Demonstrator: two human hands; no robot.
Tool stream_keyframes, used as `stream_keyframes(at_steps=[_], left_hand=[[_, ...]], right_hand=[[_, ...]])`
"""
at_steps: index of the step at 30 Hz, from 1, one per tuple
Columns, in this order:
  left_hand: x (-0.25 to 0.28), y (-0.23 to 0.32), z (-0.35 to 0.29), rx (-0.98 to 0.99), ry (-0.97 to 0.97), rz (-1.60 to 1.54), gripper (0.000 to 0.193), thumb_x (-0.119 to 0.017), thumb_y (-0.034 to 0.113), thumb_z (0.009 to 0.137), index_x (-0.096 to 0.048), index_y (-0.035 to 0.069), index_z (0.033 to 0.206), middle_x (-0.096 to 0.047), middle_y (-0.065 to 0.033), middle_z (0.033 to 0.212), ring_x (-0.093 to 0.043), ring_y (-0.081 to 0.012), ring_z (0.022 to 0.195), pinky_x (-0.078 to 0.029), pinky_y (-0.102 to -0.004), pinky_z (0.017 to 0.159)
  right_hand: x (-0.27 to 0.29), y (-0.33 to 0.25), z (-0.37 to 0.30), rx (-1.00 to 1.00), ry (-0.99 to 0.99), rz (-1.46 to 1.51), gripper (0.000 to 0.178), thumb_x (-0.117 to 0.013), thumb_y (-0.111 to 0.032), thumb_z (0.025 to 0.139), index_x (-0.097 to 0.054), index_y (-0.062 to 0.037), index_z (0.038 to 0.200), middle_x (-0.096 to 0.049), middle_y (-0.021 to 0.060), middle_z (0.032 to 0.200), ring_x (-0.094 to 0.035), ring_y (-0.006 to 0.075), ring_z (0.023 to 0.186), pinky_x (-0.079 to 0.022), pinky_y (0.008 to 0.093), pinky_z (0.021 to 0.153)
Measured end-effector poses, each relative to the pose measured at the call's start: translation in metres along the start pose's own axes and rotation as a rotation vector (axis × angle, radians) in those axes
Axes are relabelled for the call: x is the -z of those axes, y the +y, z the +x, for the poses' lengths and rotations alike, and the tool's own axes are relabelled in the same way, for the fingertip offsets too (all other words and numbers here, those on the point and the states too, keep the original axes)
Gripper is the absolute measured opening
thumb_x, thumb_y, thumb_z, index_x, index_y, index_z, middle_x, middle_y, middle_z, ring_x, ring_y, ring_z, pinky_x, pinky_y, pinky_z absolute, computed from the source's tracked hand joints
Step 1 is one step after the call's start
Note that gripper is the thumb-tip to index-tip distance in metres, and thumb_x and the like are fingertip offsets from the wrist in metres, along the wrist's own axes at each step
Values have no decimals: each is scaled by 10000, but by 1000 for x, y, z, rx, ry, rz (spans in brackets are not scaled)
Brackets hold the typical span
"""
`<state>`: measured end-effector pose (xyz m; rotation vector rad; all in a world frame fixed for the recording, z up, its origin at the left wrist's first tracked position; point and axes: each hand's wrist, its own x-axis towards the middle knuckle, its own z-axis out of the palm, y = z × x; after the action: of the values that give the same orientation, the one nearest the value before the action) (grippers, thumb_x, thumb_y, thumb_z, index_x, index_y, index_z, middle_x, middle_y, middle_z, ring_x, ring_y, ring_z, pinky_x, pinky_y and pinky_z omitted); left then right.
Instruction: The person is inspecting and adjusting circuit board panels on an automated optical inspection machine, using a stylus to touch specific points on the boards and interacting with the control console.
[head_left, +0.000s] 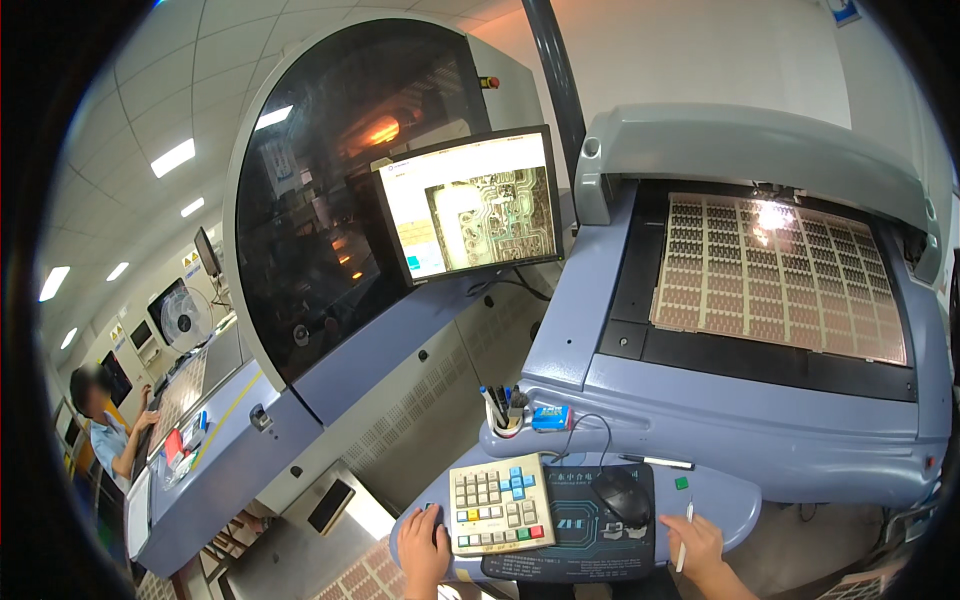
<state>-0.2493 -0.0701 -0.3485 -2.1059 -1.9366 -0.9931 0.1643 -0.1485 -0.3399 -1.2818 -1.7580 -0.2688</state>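
My left hand (422, 545) lies on the blue shelf, fingers stretched forward, against the left side of a cream keypad (482, 492) with coloured keys. Something small and dark shows beside its fingers, too hidden to name. On the right, my right hand (697, 545) is closed around a slim white pen (688, 530), held nearly upright by the shelf's front edge. Between the hands, a black computer mouse (620, 496) sits on a dark printed mouse pad (570, 560). A small green square piece (682, 483) lies just beyond the pen.
A monitor (475, 205) displays a magnified circuit pattern. At right, a copper-coloured circuit panel (780, 280) lies on the machine's black bed. Behind the keypad stand a pen cup (505, 420) and a blue box (551, 418). Another person (110, 430) works far left.
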Motion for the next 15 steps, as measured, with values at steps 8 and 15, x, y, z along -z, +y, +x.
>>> stream_keyframes(at_steps=[8, 15], left_hand=[[1, 1, -1, -1, 12, 1, 383, -610, 109, 826, -639, 86, 1208, -646, -92, 1217, -545, -322, 1192, -388, -433, 1040], [1, 2, -2, 3, 30, -19, 381, -608, 116, 831, -639, 88, 1210, -642, -94, 1226, -547, -321, 1194, -390, -432, 1040]], right_hand=[[-1, 1, -1, 8, 4, -28, 295, -641, 33, 693, -688, -79, 962, -692, 55, 803, -567, 234, 564, -480, 336, 521], [0, -1, 1, 9, 4, -25, 297, -641, 31, 689, -689, -86, 958, -684, 51, 787, -564, 233, 561, -474, 338, 513]])
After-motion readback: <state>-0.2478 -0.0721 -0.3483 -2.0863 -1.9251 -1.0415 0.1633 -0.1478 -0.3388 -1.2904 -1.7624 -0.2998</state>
